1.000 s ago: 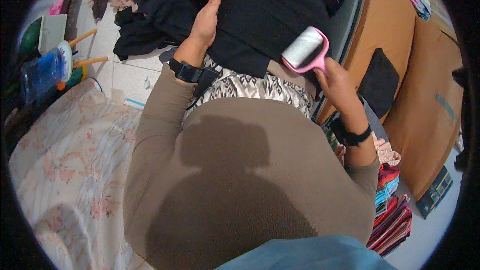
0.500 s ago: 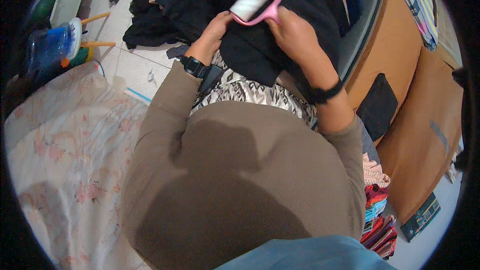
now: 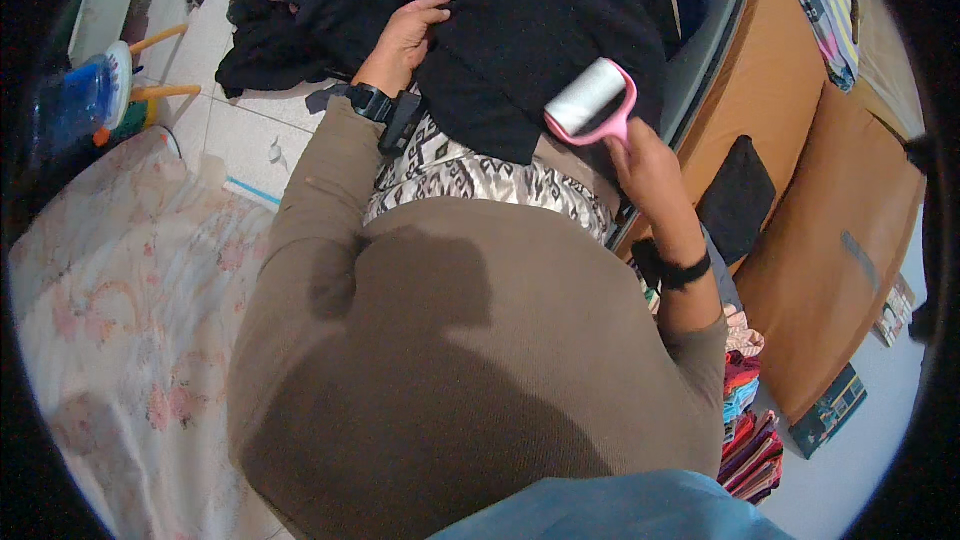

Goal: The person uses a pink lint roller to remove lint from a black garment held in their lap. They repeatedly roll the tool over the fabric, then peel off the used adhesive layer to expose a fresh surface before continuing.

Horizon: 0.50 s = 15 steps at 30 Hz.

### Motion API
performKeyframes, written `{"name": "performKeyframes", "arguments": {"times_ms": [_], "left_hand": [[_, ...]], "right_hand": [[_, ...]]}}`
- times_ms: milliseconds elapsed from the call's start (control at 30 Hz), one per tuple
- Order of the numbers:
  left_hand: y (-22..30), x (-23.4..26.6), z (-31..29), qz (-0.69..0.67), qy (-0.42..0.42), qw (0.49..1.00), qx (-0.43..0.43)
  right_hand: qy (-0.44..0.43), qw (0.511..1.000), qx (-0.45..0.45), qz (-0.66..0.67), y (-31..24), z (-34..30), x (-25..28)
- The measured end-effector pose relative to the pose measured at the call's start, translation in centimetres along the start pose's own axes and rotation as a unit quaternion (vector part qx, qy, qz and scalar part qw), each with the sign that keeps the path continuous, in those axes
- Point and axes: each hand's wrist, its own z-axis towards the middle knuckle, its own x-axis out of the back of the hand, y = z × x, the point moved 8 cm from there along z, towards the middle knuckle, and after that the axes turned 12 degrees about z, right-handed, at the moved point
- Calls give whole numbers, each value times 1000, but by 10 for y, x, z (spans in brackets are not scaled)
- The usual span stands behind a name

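My right hand (image 3: 652, 172) is closed around the pink handle of a lint roller (image 3: 588, 100). Its white sticky roll is tilted just over the lower right part of a black garment (image 3: 530, 50), which is spread across my lap. At the garment's left edge, my left hand (image 3: 402, 38) is closed on the cloth, with thumb and forefinger at its border; the other fingers are partly hidden. Under the black cloth, black-and-white patterned fabric (image 3: 450, 175) shows on my lap.
More dark clothes (image 3: 290, 30) lie on the tiled floor ahead left. A brown cushioned piece of furniture (image 3: 730, 60) stands close on the right, with folded colourful cloths (image 3: 752, 450) beside me. At left are a blue container (image 3: 75, 95) and a floral sheet (image 3: 130, 310).
My right hand has brought the lint roller right and nearer to me, away from my left hand. The left hand has shifted slightly up and left, along the garment's edge.
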Motion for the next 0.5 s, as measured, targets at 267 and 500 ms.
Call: {"name": "performKeyframes", "arguments": {"times_ms": [267,500], "left_hand": [[21,24,-6,-61,14,996,-56],[41,35,-24,-55,43,994,-86]], "right_hand": [[35,992,62,104,-20,-4,35],[39,984,157,76,-84,112,-29]]}}
